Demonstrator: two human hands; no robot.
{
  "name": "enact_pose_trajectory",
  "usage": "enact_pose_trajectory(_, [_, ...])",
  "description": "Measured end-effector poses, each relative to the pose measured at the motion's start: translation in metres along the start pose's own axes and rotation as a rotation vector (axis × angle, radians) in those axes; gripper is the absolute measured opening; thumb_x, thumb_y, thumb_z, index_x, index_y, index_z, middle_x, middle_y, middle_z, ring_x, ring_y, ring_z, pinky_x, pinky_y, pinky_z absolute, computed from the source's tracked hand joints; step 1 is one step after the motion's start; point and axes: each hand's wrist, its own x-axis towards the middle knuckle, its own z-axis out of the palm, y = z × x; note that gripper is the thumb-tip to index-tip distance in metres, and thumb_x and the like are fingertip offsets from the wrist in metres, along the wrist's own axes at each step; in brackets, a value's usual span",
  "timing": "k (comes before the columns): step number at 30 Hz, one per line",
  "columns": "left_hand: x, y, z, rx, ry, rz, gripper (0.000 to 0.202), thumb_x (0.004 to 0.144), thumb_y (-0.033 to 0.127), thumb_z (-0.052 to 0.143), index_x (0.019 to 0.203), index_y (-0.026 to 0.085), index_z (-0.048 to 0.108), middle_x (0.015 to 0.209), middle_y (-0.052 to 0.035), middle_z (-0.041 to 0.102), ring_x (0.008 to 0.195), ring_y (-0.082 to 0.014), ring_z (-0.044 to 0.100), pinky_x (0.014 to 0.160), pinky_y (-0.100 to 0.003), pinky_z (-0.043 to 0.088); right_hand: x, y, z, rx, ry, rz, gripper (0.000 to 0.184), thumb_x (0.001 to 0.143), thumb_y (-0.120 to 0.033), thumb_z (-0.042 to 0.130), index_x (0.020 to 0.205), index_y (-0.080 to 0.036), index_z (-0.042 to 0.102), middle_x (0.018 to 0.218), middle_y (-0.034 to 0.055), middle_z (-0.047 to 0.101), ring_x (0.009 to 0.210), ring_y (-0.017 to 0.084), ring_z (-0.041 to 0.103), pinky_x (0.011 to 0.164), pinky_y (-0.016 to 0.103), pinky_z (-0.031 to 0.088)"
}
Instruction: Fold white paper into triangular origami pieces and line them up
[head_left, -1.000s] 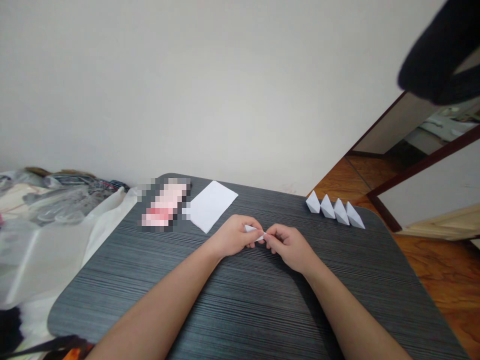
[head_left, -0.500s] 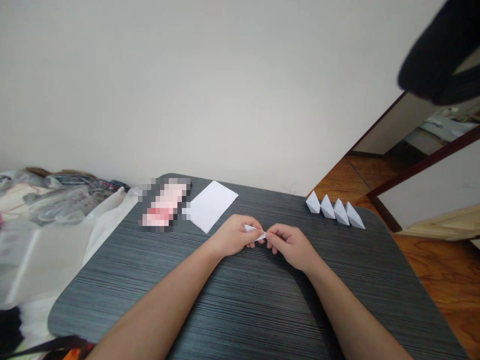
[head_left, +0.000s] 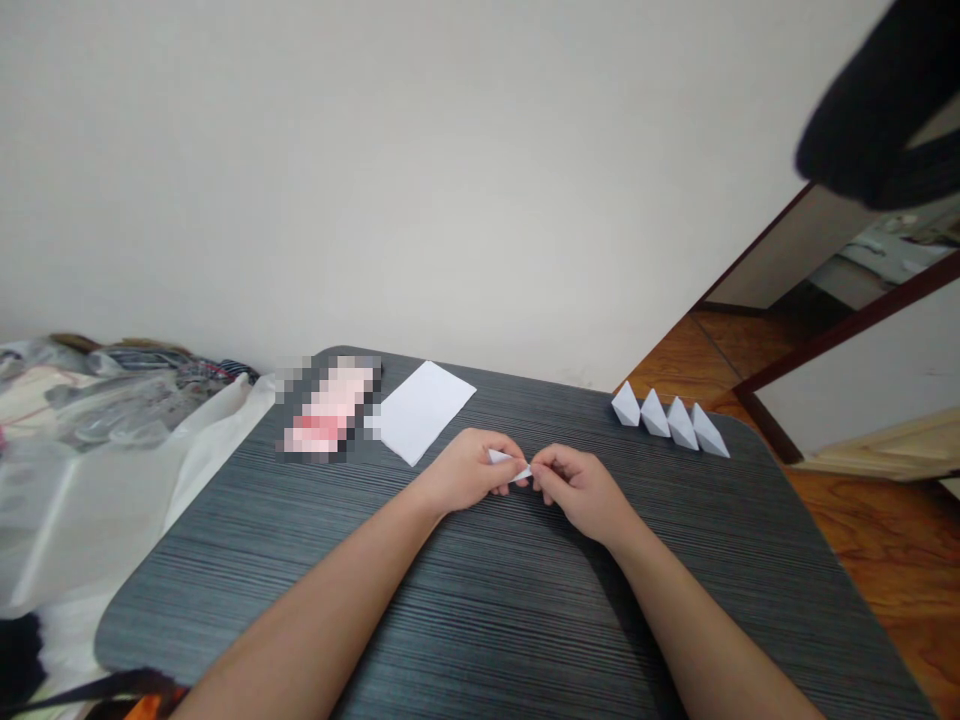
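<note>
Left hand and right hand both grip a folded paper pinched between them above the desk, its long axis lying sideways, its point aimed at the right hand.

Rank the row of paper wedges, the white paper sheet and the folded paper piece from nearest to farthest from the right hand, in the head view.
From the right hand:
1. Folded paper piece: pinched between both hands.
2. Row of paper wedges: ahead, to its right.
3. White paper sheet: ahead, far to its left.
</note>
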Motion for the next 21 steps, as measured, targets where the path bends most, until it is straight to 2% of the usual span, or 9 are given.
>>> enact_pose_trajectory(13, [0.0007, 0.0006, 0.0012, 0.076, 0.015, 0.001, 0.019, 0.077, 0.026, 0.053, 0.078, 0.013, 0.066, 0.068, -0.0038, 0.065, 0.056, -0.0107, 0.057, 0.05, -0.019, 0.042, 0.0004, -0.0039, 0.0006, -0.055, 0.008, -0.032, 0.018, 0.085, -0.022, 0.048, 0.07, -0.018, 0.058, 0.056, -0.0029, 0.055, 0.051, 0.011, 0.051, 0.052, 0.022, 0.038])
enact_pose_trajectory(21, [0.0004, -0.0002, 0.0001, -0.015, 0.011, -0.004, 0.022, 0.08, 0.031, 0.053, 0.08, 0.013, 0.065, 0.073, -0.0054, 0.067, 0.056, -0.0103, 0.057, 0.052, -0.02, 0.045, 0.0002, -0.0019, -0.0009, 0.0, 0.013, 0.014, 0.02, 0.087, -0.025, 0.047, 0.071, -0.018, 0.057, 0.06, -0.0015, 0.059, 0.052, 0.011, 0.054, 0.054, 0.022, 0.041])
